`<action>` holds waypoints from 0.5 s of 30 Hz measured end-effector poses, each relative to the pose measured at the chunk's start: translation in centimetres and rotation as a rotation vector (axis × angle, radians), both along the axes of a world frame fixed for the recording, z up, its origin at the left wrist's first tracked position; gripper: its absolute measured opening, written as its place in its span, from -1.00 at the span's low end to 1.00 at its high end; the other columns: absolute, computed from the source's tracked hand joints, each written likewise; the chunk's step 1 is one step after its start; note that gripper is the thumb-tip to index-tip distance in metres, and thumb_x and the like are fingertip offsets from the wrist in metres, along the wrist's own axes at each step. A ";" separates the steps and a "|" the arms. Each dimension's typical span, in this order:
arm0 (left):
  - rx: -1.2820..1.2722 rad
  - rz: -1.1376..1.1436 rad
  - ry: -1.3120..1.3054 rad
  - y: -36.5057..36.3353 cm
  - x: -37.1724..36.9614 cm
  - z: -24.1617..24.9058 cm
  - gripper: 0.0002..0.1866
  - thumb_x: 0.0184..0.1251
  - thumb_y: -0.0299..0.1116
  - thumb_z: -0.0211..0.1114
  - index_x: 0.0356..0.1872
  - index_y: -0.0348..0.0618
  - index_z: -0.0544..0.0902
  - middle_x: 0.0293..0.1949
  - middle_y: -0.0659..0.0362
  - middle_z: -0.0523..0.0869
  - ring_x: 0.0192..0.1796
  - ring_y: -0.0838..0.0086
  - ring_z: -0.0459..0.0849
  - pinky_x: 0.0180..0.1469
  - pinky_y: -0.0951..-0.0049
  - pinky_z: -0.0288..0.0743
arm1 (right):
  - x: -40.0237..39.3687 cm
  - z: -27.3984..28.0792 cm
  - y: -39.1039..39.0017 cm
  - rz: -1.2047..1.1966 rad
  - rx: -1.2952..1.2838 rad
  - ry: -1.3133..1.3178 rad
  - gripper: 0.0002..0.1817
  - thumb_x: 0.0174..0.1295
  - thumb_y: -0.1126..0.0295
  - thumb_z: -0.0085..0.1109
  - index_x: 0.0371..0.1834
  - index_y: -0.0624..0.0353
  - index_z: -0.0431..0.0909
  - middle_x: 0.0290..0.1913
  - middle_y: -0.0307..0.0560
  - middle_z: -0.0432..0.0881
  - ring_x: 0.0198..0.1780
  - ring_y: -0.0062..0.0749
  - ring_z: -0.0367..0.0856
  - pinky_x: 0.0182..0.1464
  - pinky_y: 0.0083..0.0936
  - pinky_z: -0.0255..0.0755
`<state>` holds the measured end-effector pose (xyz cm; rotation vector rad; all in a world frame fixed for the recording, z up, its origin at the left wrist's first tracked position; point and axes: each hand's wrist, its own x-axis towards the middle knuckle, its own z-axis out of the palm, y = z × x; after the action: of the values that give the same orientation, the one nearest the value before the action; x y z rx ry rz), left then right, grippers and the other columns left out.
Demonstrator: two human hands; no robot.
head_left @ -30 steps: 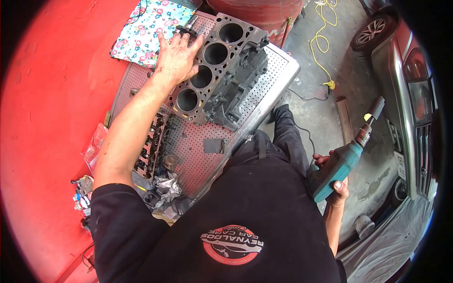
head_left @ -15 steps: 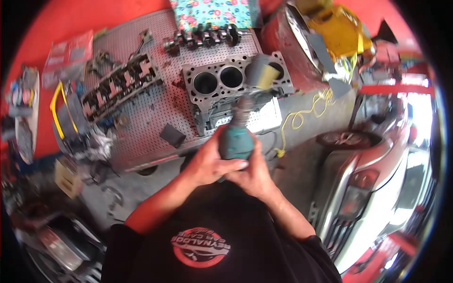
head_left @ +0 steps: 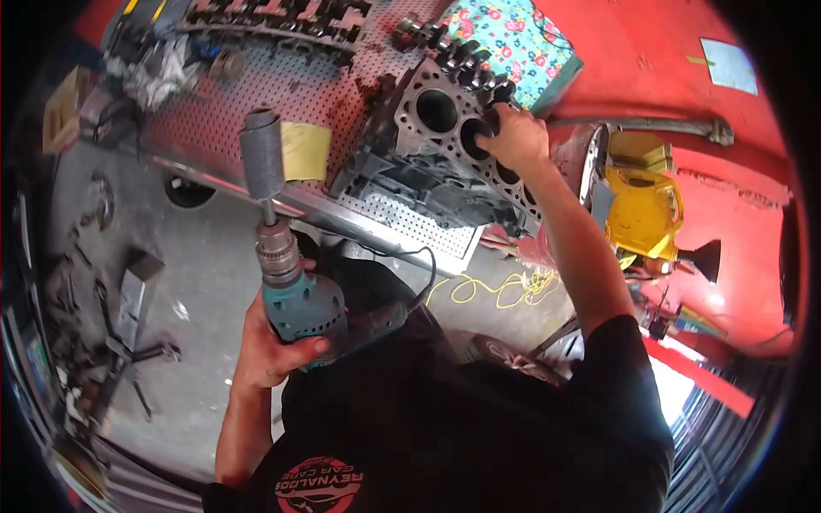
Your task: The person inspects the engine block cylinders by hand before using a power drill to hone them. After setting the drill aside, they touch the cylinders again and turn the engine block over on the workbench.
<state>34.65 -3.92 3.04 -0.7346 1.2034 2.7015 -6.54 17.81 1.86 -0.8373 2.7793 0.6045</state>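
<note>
My left hand (head_left: pixel 261 342) is wrapped around a teal power drill (head_left: pixel 304 303) held upright in front of my shirt. A grey abrasive roll (head_left: pixel 262 158) is fixed in its chuck (head_left: pixel 277 248), and a yellowish flap of sandpaper (head_left: pixel 306 152) sticks out from it. My right hand (head_left: pixel 517 141) rests on top of the engine block (head_left: pixel 406 128), at one of the cylinder bores. Its thumb and fingers are apart, with the fingertips partly hidden at the bore. Another bore (head_left: pixel 437 111) lies open to the left of that hand.
Behind the block a crankshaft (head_left: pixel 466 64) lies beside a floral cloth (head_left: pixel 513 43). A cylinder head (head_left: pixel 282 21) sits farther left on the perforated metal bench (head_left: pixel 214 137). To the right is a yellow jug (head_left: pixel 641 214). Yellow cord (head_left: pixel 479 291) trails below the bench edge.
My right hand has left the drill and reached onto the engine block. My left hand has carried the drill to the left. The view has turned and shifted.
</note>
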 end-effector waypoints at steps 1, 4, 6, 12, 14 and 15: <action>-0.015 0.068 -0.001 1.5 1.5 -0.8 0.08 -0.01 -0.30 0.67 0.55 -0.28 0.22 0.10 -0.10 0.72 0.13 0.06 0.80 0.26 0.04 0.66 | -0.1 0.7 -0.7 -0.023 0.068 -0.050 -0.27 0.09 -0.13 0.51 0.26 0.05 0.59 0.08 0.04 0.79 0.22 -0.06 0.72 0.33 0.04 0.46; 0.003 0.260 -0.006 6.2 5.3 -2.1 0.08 -0.01 -0.28 0.68 0.54 -0.28 0.23 0.10 -0.12 0.73 0.13 0.05 0.80 0.26 0.04 0.66 | -0.9 2.3 -1.7 -0.005 0.144 -0.105 -0.25 0.14 -0.11 0.44 0.36 0.01 0.57 0.11 0.02 0.80 0.22 -0.12 0.74 0.35 0.00 0.46; 0.034 0.358 -0.013 8.8 7.3 -2.8 0.10 -0.01 -0.26 0.67 0.56 -0.28 0.19 0.10 -0.14 0.71 0.12 0.01 0.79 0.25 0.01 0.67 | -1.1 3.0 -1.6 0.024 0.158 -0.118 -0.23 0.16 -0.11 0.41 0.42 -0.01 0.55 0.13 0.03 0.80 0.23 -0.12 0.74 0.36 -0.02 0.47; 0.117 0.617 -0.061 14.1 11.7 -3.1 0.09 -0.04 -0.29 0.68 0.53 -0.29 0.22 0.12 -0.13 0.70 0.12 0.06 0.78 0.26 0.06 0.67 | -2.2 4.8 1.5 0.556 -0.086 0.002 -0.29 0.13 0.21 0.33 0.45 0.00 0.53 0.16 0.12 0.73 0.12 0.06 0.75 0.24 -0.02 0.57; 0.079 0.657 -0.085 15.1 12.8 -2.7 0.12 -0.05 -0.25 0.69 0.54 -0.29 0.20 0.12 -0.14 0.70 0.12 0.06 0.78 0.25 0.06 0.67 | -0.1 5.8 2.2 0.638 0.053 -0.104 -0.25 0.08 0.36 0.27 0.48 -0.01 0.50 0.15 0.15 0.72 0.09 0.09 0.75 0.22 -0.02 0.58; 0.073 0.667 -0.099 15.4 13.3 -2.4 0.13 -0.06 -0.24 0.70 0.54 -0.29 0.19 0.12 -0.14 0.70 0.12 0.06 0.78 0.25 0.06 0.67 | 1.2 5.6 2.6 0.625 0.166 -0.170 -0.24 0.09 0.36 0.26 0.49 -0.01 0.49 0.14 0.16 0.72 0.09 0.09 0.75 0.23 -0.02 0.58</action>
<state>47.98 11.53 0.61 -1.4570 0.9503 3.1285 -5.35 20.42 7.47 -1.6405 2.2523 0.7925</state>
